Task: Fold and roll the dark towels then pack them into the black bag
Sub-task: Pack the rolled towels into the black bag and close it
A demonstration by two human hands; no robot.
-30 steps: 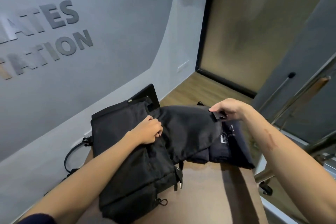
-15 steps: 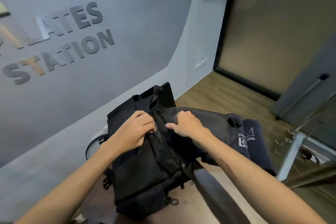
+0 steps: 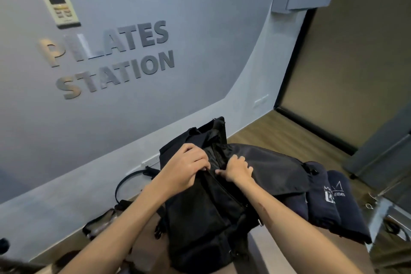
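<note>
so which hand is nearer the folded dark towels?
Right. The right hand grips the black bag on the side toward the folded dark towels; the left hand grips it farther from them.

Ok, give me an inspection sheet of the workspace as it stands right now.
Surface: brown table, mostly covered.
Job's things: black bag on table, flap thrown right; folded dark towels beside it, not yet packed.
Clutter: nothing seen.
Grips: left hand and right hand both pinch fabric at the bag's opening.
Cables: black strap loops off the bag's left.
Surroundings: grey wall with lettering, wall remote, wooden floor.
</note>
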